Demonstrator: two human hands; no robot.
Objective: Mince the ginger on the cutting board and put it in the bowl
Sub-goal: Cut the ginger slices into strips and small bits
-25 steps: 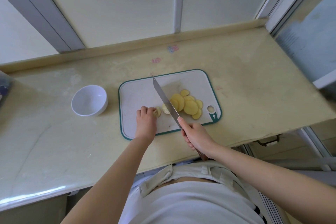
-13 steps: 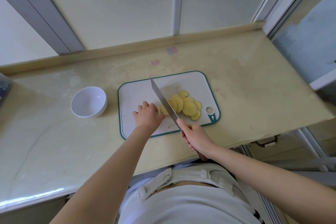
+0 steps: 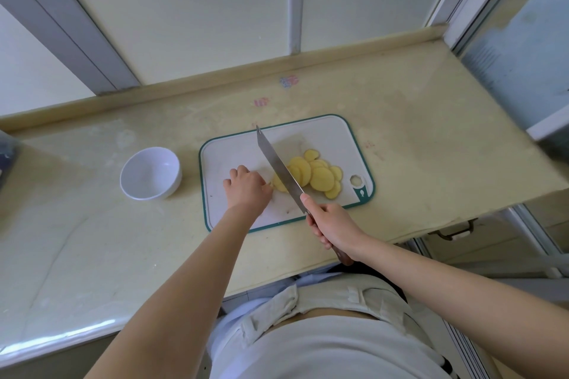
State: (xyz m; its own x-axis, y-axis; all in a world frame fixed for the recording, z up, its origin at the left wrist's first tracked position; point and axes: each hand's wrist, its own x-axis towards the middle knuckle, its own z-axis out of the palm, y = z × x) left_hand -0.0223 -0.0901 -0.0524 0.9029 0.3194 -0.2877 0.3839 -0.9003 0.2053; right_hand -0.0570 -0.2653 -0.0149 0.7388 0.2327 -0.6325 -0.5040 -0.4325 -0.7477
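Observation:
Several round yellow ginger slices (image 3: 317, 177) lie overlapping on the right half of the white, green-rimmed cutting board (image 3: 234, 151). My right hand (image 3: 334, 226) grips the handle of a long knife (image 3: 278, 164), whose blade slants across the board just left of the slices. My left hand (image 3: 248, 191) rests on the board with fingers curled, its fingertips near the leftmost slice and close to the blade; whether a small ginger piece is under them is hidden. An empty white bowl (image 3: 150, 174) stands left of the board.
The board lies on a pale yellow counter (image 3: 415, 138) that ends at the right at a metal-framed window. A wall with grey frames runs behind. A dark object (image 3: 6, 154) sits at the far left edge. The counter's front edge is against my body.
My left hand slid right along the board, over the small ginger end piece it was holding, up to the blade. The knife stayed in nearly the same place.

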